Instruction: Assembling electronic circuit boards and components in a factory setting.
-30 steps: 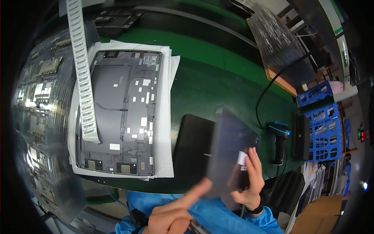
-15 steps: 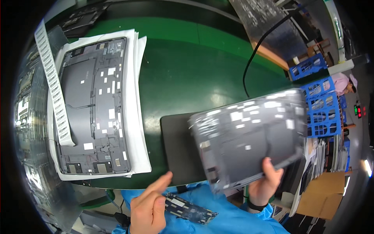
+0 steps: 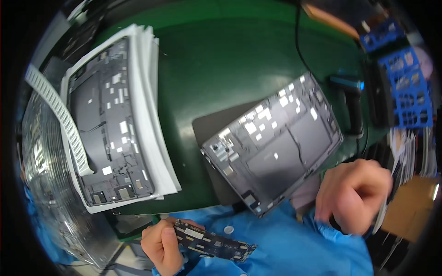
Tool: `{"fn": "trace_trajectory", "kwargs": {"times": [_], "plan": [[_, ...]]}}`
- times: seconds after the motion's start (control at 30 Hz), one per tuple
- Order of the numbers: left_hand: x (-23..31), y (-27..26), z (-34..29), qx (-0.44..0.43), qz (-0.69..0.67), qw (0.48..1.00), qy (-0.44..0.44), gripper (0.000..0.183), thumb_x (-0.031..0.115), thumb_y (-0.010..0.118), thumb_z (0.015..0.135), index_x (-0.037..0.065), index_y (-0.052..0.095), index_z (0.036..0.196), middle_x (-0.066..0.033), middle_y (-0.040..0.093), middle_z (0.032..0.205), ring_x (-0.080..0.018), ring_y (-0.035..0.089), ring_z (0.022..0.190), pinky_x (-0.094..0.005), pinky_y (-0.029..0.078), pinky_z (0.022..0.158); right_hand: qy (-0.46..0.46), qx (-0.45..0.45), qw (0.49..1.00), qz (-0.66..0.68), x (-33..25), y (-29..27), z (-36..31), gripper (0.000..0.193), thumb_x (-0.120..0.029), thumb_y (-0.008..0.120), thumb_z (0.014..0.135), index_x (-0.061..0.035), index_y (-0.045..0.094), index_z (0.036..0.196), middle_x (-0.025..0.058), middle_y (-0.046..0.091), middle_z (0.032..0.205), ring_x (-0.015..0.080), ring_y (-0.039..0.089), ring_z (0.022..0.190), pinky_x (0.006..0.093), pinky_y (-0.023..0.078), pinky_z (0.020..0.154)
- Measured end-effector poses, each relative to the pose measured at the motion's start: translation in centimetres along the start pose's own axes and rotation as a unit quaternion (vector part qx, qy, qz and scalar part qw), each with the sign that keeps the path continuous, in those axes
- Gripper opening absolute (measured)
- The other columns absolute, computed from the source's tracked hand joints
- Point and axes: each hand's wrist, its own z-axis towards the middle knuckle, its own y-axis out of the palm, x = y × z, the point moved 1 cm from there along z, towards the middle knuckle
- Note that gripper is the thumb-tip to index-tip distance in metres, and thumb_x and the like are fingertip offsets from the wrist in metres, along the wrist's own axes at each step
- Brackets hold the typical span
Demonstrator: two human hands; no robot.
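A left hand (image 3: 162,244) grips the left end of a board (image 3: 214,241) off the worktop's (image 3: 221,60) near edge. The right hand (image 3: 354,193), blurred, its grip impossible to tell, is nearer the shell (image 3: 281,154), lying beyond the board, partly over a mat (image 3: 216,124), long axis slanting far-right.

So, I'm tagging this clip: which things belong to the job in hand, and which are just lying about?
Job, judging by the hands:
circuit board, held in the left hand
shell over the pad, near the right hand

Seemingly lying about:
scanner
label strip
carton
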Motion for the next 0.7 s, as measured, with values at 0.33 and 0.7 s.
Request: {"fn": "trace_trajectory", "kwargs": {"times": [0.33,0.7], "plan": [[-0.9,0.3,-0.1,0.023,0.047,0.999,-0.001,0.056,0.033,0.04,0.109,-0.005,0.06,0.072,-0.0164,0.069,0.065,-0.0134,0.056,0.05,-0.0252,0.043,0.05,-0.136,-0.22,0.928,0.267,-1.2,3.0,1.7,0.018,-0.001,0.073,0.084,0.0054,0.061,0.073,0.0178,0.063,0.063,0.0266,0.064,0.05,0.0355,0.053,0.05],[-1.0,-0.7,0.9,-0.084,-0.055,0.995,-0.004,0.051,0.031,0.039,0.109,0.0,0.046,0.069,-0.0291,0.069,0.068,-0.0245,0.067,0.05,-0.0296,0.053,0.047,-0.103,-0.177,0.975,-0.084,2.6,2.3,3.0,0.023,-0.005,0.086,0.074,-0.0023,0.063,0.071,0.0051,0.059,0.062,0.0189,0.059,0.049,0.0269,0.041,0.043]]}}
